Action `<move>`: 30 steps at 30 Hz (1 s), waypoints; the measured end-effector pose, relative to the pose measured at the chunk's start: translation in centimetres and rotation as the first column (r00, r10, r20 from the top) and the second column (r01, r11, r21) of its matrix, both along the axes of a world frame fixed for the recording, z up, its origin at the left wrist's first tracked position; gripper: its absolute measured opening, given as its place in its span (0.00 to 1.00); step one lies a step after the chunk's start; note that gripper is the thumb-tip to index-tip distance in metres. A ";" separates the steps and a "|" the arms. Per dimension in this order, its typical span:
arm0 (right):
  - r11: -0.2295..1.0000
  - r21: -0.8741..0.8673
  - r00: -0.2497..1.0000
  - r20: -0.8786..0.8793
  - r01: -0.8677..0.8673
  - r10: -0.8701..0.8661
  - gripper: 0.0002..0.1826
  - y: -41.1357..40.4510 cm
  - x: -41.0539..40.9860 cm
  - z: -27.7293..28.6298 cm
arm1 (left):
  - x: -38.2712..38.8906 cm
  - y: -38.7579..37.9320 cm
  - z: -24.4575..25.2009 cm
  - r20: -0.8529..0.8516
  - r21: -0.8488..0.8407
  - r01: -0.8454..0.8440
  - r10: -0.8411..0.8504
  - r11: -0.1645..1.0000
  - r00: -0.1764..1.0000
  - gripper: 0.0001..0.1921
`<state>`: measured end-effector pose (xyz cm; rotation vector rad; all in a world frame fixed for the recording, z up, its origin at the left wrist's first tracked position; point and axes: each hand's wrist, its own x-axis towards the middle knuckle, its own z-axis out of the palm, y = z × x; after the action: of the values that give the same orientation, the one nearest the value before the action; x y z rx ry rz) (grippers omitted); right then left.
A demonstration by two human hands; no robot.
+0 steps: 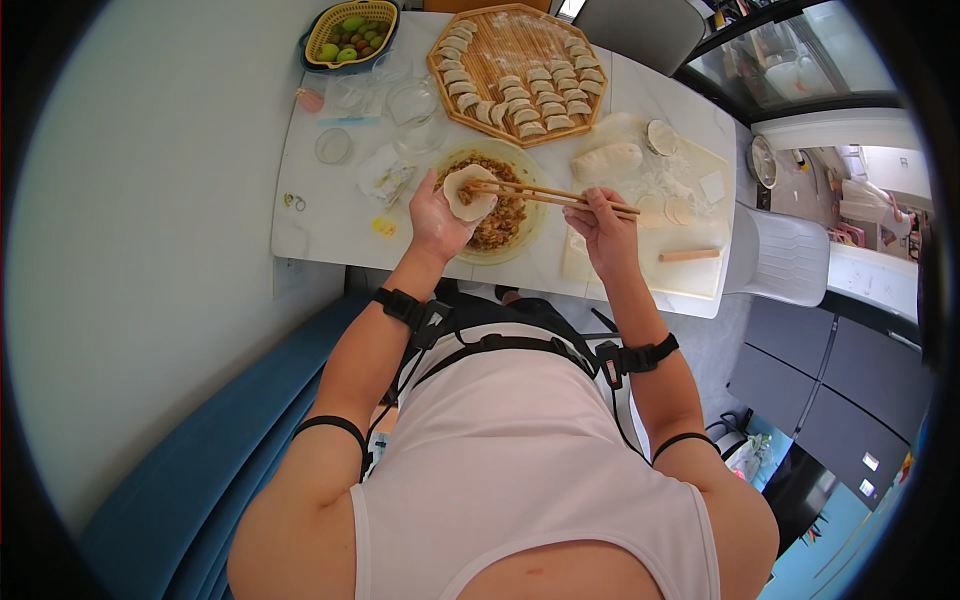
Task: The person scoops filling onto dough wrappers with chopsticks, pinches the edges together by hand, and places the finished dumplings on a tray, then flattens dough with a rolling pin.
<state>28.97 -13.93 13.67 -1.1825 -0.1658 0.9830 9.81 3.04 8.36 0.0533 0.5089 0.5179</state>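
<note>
On the palm and fingers of my left hand (439, 225) rests a round dumpling wrapper (459, 208), held over the left side of a bowl. My right hand (606, 229) grips a pair of wooden chopsticks (555, 196). Their tips touch a small lump of brown filling (467, 192) on the wrapper. Below both lies the pale bowl (534, 238) of minced filling (501, 223), partly hidden by my left hand. Beyond it, an octagonal bamboo tray (495, 64) carries several rows of folded dumplings (532, 116).
Right of the bowl, a floured mat (645, 274) holds a dough roll (607, 161), several flat wrappers (677, 211) and a rolling pin (689, 256). A glass jug (414, 105) and a fruit basket (311, 34) stand at the left. Grey chairs flank the table; another person (874, 206) appears far right.
</note>
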 end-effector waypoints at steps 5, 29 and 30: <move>0.999 -0.024 0.997 -0.074 -0.028 0.026 0.08 -0.8 0.0 -1.0 | -0.3 0.3 0.0 -0.004 0.009 -0.023 0.023 1.000 1.000 0.34; 0.989 0.085 0.986 -0.120 0.123 -0.113 0.07 -0.7 0.9 -2.1 | -1.4 0.3 1.0 -0.036 -0.044 -0.023 0.021 0.999 0.999 0.28; 0.992 -0.015 0.990 0.072 0.123 -0.122 0.08 -0.5 0.8 -2.6 | -1.7 0.4 1.0 -0.039 -0.043 -0.017 0.015 0.999 0.999 0.28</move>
<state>29.82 -14.40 11.12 -1.2316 -0.1385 0.8376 8.16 3.42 9.35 0.0179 0.5582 0.5224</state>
